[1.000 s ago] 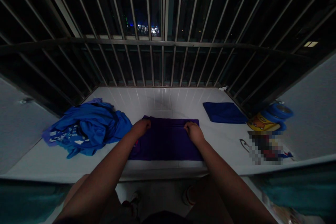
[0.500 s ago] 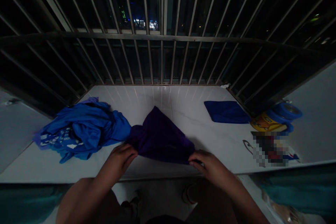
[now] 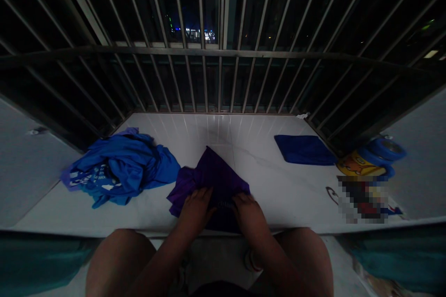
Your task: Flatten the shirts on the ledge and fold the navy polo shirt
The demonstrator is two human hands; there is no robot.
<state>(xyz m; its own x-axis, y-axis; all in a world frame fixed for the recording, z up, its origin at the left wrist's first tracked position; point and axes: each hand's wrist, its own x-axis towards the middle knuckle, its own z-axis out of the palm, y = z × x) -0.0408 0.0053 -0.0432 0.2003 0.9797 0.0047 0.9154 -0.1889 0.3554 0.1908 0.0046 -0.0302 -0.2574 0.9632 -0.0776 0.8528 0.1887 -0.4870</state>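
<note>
Both hands have slid inward since the earlier frame, from the near corners of the purple cloth (image 3: 223,174) to its top, where they now lie much closer together. That cloth sits at the near edge of the white ledge (image 3: 285,199), one corner pointing away from the person and its left side bunched in loose folds. On its near left part rests the left hand (image 3: 197,206), fingers laid forward and slightly spread, thumb apart. On its near right part rests the right hand (image 3: 250,212), its fingers also stretched over the fabric and thumb apart; whether either hand pinches any fabric, I cannot tell. Faint pale lettering (image 3: 225,204) shows on the cloth between them. Left of the purple cloth lies a rumpled heap of blue clothes (image 3: 128,167) with white print, very near it. Well to its right and farther back is a flat, folded blue cloth (image 3: 304,150). Farther right of it are a blue and yellow item (image 3: 364,162) with a cartoon picture and a pixelated patch (image 3: 363,199). Metal bars (image 3: 240,53) stand beyond it.
</note>
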